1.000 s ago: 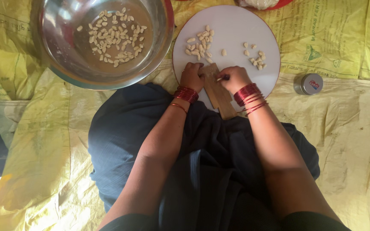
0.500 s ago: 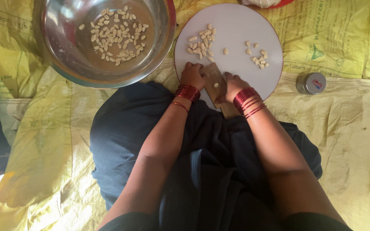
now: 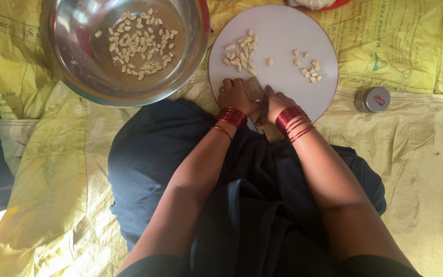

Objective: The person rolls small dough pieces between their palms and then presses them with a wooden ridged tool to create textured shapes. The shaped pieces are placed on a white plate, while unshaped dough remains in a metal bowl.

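At the near edge of the round white board, the left hand and right hand curl together around a small upright blade, fingers closed on it. Beyond lie pale peeled pieces, and farther left a steel bowl holds more.

A seated person seen from above, wearing loose dark blue-grey cloth that covers the lap. Both forearms are bare. The left hand has a stack of red bangles at the wrist; the right hand carries a wider stack of red bangles.
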